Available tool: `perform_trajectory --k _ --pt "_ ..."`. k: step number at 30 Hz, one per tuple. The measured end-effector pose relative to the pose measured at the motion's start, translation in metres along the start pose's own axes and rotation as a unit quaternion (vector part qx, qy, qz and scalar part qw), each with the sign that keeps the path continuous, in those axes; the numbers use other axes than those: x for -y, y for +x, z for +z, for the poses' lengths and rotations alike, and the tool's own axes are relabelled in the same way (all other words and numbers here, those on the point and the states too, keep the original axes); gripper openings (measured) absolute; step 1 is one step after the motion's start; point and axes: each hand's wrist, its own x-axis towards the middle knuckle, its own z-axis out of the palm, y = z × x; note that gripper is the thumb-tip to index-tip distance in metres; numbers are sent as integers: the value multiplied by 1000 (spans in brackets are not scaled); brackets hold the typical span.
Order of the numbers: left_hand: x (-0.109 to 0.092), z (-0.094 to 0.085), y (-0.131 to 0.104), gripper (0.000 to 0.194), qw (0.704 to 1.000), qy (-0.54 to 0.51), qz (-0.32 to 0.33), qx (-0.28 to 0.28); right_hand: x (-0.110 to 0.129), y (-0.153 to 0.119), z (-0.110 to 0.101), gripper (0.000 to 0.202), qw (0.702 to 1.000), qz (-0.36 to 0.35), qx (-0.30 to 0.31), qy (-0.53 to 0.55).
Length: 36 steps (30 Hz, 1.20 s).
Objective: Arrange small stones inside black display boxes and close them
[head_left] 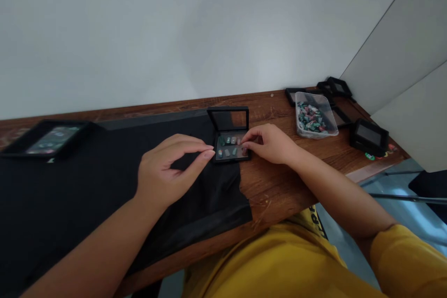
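A small black hinged display case (232, 160) stands with its windowed lid (229, 120) raised. Inside lie two rows of small green, whitish and reddish stones (227, 152). At the case's right side my right hand (270, 144) is closed, thumb and forefinger pinched on a small reddish stone (239, 141) in the upper row; the fingertips partly hide it. Another reddish stone (245, 152) lies just under the thumb. My left hand (171, 163) has thumb and fingertips pressed together right by the case's left edge; whether anything sits between them I cannot make out.
To the right, a clear plastic tub (333, 125) holds many green, white and reddish stones (310, 116). Black cases (369, 136) lie around it. A larger black frame (21, 142) rests at far left on the black mat (104, 186). A wall (174, 32) rises behind the wooden table (272, 195).
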Motion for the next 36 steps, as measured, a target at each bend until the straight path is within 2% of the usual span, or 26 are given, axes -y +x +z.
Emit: perform_trajectory --k 7,15,23,28,36 --pt "1 -1 1 5 1000 11 -7 6 3 -2 1 14 997 3 2 -77" --pt "1 0 2 6 1000 14 -25 0 5 -6 2 16 999 -11 5 -52" --pt "3 -1 1 5 1000 18 -22 4 14 -16 -5 38 997 -28 35 -66" --pt "4 -1 1 5 1000 20 -23 2 13 -16 -2 37 991 -40 20 -125" --pt "4 -1 2 4 999 26 -31 3 13 -16 1 30 993 -36 26 -113"
